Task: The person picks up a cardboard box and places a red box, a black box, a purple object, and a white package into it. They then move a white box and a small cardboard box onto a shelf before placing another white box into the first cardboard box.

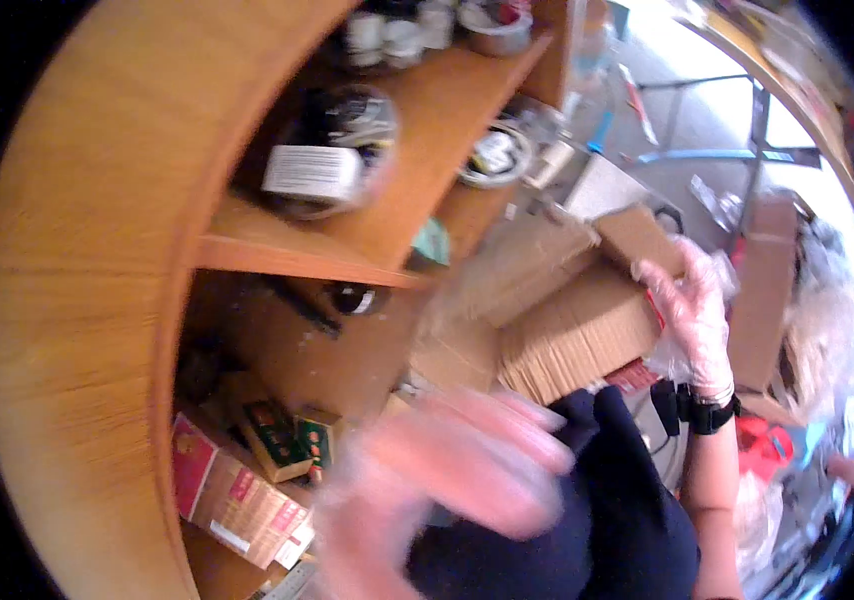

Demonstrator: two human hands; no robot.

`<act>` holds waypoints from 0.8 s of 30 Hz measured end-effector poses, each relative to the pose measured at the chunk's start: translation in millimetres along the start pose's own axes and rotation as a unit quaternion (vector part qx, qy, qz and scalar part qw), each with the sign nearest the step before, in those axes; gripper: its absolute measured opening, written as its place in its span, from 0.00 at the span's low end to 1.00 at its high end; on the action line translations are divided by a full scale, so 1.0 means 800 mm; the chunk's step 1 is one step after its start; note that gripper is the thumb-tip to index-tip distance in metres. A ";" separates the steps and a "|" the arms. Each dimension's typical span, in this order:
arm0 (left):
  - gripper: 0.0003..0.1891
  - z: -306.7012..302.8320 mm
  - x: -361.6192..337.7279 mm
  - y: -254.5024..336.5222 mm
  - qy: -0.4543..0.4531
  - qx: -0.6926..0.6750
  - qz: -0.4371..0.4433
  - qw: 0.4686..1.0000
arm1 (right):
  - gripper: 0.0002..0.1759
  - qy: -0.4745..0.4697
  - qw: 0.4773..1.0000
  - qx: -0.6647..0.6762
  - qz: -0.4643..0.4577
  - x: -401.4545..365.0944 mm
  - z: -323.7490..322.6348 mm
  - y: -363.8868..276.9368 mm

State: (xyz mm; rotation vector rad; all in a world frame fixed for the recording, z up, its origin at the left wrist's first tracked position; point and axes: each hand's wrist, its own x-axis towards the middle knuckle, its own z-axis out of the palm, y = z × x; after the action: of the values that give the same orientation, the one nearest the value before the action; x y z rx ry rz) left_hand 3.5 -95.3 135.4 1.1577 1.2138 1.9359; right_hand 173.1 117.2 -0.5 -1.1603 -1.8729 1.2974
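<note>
My right hand (692, 315), in a clear thin glove with a black watch at the wrist, grips the edge of an open cardboard box (577, 330). Its fingers bend over a raised flap, and the inside of the box faces me. My left hand (457, 460) is smeared by motion in front of the lower shelf. Its fingers look stretched and apart, and I see nothing in them. The left hand is near the box's lower edge but appears apart from it.
A wooden shelf unit (77, 250) fills the left. It holds a clear round tub (377, 125) with a white label, a pink and tan carton (237, 490) and small green boxes (272, 435). Cardboard (762, 290), plastic wrap (827, 310) and a red bag (762, 445) lie right.
</note>
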 end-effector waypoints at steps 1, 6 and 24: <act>0.25 -0.029 0.002 0.000 -0.051 0.083 -0.069 0.993 | 0.18 0.023 1.000 0.015 -0.012 -0.006 -0.022 -0.008; 0.19 -0.053 0.015 -0.116 0.198 0.201 -0.127 0.951 | 0.18 0.140 0.977 0.126 0.095 -0.041 -0.079 0.000; 0.28 0.008 0.051 -0.304 -0.009 -0.075 -0.273 0.959 | 0.22 0.092 0.972 -0.215 -0.030 -0.045 -0.107 0.045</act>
State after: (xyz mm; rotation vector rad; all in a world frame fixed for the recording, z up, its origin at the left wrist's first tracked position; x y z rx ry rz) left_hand -4.3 43.3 -68.5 0.6656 1.1979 1.5575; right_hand 272.3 127.9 -2.6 -1.3707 -2.0859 0.7367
